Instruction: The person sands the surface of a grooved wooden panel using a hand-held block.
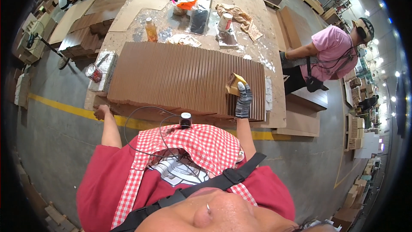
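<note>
A wide row of brown boards (171, 79), packed tightly on edge, lies along the near side of the worktable (124, 32). My right hand (244, 101), in a grey striped work glove, presses a folded piece of yellow sandpaper (237, 83) on the boards near their right end. Its thumb and fingers are closed on the piece. Bare and lowered at the table's front left corner, my left hand (102, 112) has its fingers curled. Whether they grip the edge there or something else is hidden.
Left of the boards, an open can (93, 73) stands by a white-smeared block (105, 77). Behind them are an orange bottle (151, 30), a white can (225, 22) and rags (242, 17). A co-worker in pink (334, 49) stands at the right. Board stacks (92, 30) stand left.
</note>
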The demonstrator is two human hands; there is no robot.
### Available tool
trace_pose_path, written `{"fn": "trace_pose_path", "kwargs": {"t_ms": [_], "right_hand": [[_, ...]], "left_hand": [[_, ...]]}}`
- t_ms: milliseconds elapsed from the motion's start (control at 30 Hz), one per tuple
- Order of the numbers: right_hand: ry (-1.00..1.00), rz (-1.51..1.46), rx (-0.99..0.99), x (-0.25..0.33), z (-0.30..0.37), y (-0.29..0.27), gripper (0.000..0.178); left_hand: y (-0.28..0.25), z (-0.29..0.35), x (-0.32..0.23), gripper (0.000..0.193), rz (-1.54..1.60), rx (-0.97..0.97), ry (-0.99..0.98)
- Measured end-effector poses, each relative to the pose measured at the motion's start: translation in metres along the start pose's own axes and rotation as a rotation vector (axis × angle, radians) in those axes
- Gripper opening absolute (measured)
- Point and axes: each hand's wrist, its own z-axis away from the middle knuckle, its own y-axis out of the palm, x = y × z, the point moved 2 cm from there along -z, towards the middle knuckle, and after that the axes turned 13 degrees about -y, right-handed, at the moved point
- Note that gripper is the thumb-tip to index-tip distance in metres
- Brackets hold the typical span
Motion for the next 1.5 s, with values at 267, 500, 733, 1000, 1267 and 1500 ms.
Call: {"fn": "trace_pose_path", "kwargs": {"t_ms": [267,500,733,1000,1267,1500], "right_hand": [[-0.031,0.003,0.039,0.003,0.006,0.017,0.039],[-0.015,-0.041,0.071,0.0,0.011,0.022,0.036],[0.012,-0.044,0.071,0.011,0.016,0.032,0.037],[0.008,-0.129,0.09,0.017,0.019,0.037,0.036],[0.005,-0.086,0.097,0.007,0.018,0.032,0.039],[0.02,-0.063,0.099,0.012,0.019,0.032,0.04]], "left_hand": [[-0.005,0.007,-0.031,0.066,0.041,0.051,-0.081],[0.01,-0.017,-0.024,0.067,-0.117,-0.022,0.026],[0.005,-0.017,-0.032,0.069,-0.002,-0.095,-0.1],[-0.003,-0.029,-0.028,0.07,-0.07,-0.05,-0.063],[-0.003,-0.02,-0.031,0.069,-0.064,-0.02,-0.016],[-0.003,-0.007,-0.036,0.068,-0.048,0.007,-0.02]]}}
